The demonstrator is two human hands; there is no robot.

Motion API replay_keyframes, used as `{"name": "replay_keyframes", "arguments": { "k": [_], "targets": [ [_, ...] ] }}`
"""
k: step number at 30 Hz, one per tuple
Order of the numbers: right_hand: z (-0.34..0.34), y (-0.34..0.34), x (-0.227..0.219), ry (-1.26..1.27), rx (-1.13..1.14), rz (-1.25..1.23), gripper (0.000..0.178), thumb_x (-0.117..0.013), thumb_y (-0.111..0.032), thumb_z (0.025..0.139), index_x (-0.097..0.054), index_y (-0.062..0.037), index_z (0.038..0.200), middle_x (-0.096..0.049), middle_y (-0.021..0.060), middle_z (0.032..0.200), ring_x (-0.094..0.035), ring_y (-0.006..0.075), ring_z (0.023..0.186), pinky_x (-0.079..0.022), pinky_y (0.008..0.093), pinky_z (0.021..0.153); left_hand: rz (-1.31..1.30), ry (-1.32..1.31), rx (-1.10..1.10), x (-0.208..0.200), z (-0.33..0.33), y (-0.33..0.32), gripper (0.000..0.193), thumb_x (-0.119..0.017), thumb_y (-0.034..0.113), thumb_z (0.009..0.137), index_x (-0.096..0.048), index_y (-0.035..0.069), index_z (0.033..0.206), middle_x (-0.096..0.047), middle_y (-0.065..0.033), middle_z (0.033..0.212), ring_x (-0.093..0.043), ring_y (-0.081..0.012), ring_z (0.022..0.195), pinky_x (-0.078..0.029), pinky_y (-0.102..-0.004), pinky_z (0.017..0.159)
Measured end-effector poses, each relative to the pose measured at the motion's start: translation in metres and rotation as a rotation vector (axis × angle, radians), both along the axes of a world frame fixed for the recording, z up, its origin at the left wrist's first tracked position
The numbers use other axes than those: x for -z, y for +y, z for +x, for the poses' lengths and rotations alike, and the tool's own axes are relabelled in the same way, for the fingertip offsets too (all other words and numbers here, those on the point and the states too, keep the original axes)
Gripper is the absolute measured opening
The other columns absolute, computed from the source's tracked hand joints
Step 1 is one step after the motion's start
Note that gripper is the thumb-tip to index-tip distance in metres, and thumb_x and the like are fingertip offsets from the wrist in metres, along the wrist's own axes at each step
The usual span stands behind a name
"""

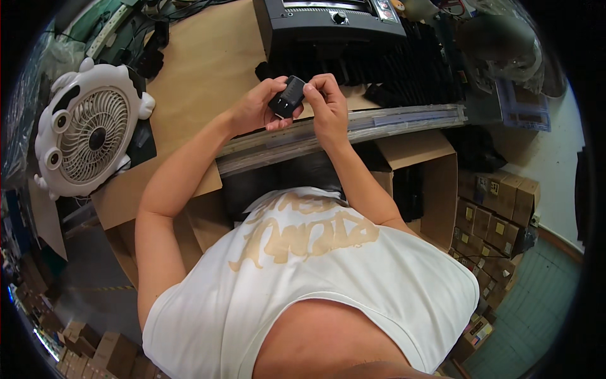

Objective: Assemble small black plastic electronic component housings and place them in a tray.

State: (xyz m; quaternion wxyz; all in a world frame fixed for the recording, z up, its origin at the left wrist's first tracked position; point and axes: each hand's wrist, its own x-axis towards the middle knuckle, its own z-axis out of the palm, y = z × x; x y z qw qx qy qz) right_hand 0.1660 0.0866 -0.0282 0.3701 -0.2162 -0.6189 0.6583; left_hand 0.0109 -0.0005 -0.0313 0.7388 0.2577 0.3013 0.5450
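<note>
The left grip pinches the black, block-shaped plastic plug adapter beside the right grip, whose closure I cannot tell; steady, light pressure should serve best.

A loose white shirt with large tan brush-style lettering across its front fills the lower middle of the frame, its wide round neckline visibly stitched, its sleeves short, the arms and hands bare.
</note>
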Motion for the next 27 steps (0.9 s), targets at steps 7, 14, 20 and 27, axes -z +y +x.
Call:
{"name": "replay_keyframes", "arguments": {
  "k": [7, 14, 20, 27],
  "targets": [
    [-0.001, 0.000, 0.005, -0.055, 0.020, 0.061, 0.015, -0.061, -0.012, 0.094, -0.056, -0.0003, 0.086, -0.048, 0.0020, 0.090, -0.047, 0.0073, 0.070, -0.041, 0.0226, 0.063, -0.014, 0.008, -0.019, 0.000, -0.002, -0.001, 0.029, -0.036, 0.030, 0.097, -0.044, 0.008, 0.114, -0.059, -0.0106, 0.086, -0.058, -0.0126, 0.061, -0.044, -0.0186, 0.041],
    [-0.001, 0.000, 0.011, -0.086, 0.051, 0.108, 0.016, -0.061, -0.013, 0.093, -0.055, 0.0001, 0.086, -0.048, 0.0024, 0.089, -0.048, 0.0075, 0.068, -0.041, 0.0229, 0.062, -0.049, 0.039, -0.027, -0.004, 0.000, -0.003, 0.026, -0.037, 0.020, 0.094, -0.042, 0.006, 0.115, -0.059, -0.0111, 0.086, -0.058, -0.0130, 0.060, -0.044, -0.0186, 0.041],
    [-0.001, -0.001, 0.007, -0.080, 0.059, 0.074, 0.015, -0.063, -0.012, 0.092, -0.056, -0.0005, 0.086, -0.049, 0.0026, 0.089, -0.049, 0.0079, 0.067, -0.042, 0.0230, 0.059, -0.054, 0.096, -0.037, -0.002, 0.001, 0.000, 0.026, -0.037, 0.016, 0.092, -0.042, 0.006, 0.116, -0.058, -0.0112, 0.086, -0.057, -0.0129, 0.059, -0.043, -0.0193, 0.041],
    [0.006, 0.007, 0.007, -0.237, 0.184, 0.244, 0.019, -0.069, -0.013, 0.086, -0.058, -0.0004, 0.095, -0.054, 0.0045, 0.089, -0.055, 0.0081, 0.069, -0.045, 0.0225, 0.060, -0.021, 0.108, -0.008, -0.008, 0.002, 0.000, 0.023, -0.039, 0.011, 0.091, -0.043, 0.006, 0.113, -0.061, -0.0113, 0.085, -0.057, -0.0140, 0.060, -0.045, -0.0212, 0.044]
  ]
}}
